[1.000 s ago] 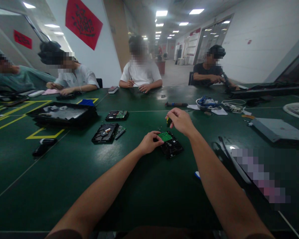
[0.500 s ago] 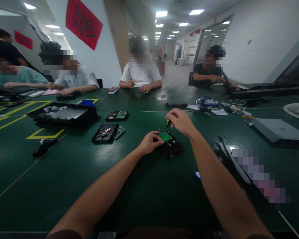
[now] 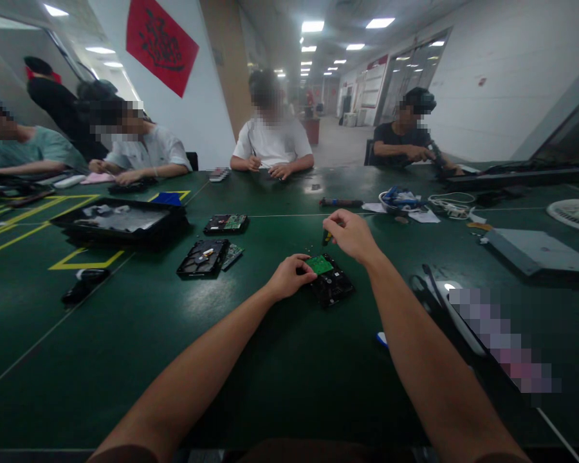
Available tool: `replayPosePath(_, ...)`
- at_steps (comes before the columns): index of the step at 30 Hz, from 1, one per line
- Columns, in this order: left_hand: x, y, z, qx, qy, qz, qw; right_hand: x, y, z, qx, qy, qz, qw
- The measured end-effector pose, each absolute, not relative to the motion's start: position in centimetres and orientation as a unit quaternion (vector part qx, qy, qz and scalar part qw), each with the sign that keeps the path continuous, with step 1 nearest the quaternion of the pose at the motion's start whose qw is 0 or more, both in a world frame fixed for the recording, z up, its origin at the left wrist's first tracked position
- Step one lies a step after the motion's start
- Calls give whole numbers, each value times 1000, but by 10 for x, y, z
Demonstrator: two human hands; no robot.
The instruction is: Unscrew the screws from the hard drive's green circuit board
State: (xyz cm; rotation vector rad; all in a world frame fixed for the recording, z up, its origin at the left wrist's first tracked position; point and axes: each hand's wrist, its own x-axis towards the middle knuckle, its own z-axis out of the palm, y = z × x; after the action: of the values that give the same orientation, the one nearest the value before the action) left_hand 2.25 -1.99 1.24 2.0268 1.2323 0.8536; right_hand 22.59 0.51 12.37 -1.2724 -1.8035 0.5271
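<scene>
A black hard drive (image 3: 334,286) with a green circuit board (image 3: 320,264) on its far part lies on the dark green table in front of me. My left hand (image 3: 292,276) grips the drive's left edge, thumb and fingers closed at the board's side. Above the board's far edge, my right hand (image 3: 350,235) is closed around a yellow-and-black screwdriver (image 3: 327,238), held upright; its tip is too small to make out. A few tiny bits, perhaps screws, lie just beyond the drive.
Left of my hands lie an opened drive (image 3: 203,258), a loose circuit board (image 3: 232,256) and another drive (image 3: 225,224). A black tray (image 3: 120,222) stands farther left. To the right are a bowl of tools (image 3: 399,199) and a grey metal case (image 3: 543,252). Co-workers sit across the table.
My right hand has turned slightly with the screwdriver, staying over the board. My left hand and the drive hold still. At the back left, a person in black has moved right.
</scene>
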Motion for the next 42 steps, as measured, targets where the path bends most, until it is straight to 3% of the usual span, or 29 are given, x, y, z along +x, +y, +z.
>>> replayPosePath(7, 24, -21, 13, 765, 468, 322, 303, 224, 5, 121, -451, -734, 299, 411)
replayPosePath(16, 24, -21, 12, 764, 469, 325, 301, 227, 8, 119, -506, -722, 211, 422)
replayPosePath(25, 24, -20, 9, 761, 472, 326, 303, 224, 4, 119, -439, -731, 315, 416)
replayPosePath(32, 25, -23, 16, 755, 481, 319, 311, 230, 7, 123, -506, -726, 189, 426)
replayPosePath(42, 25, -23, 16, 757, 477, 319, 313, 227, 2, 125, -463, -742, 270, 404)
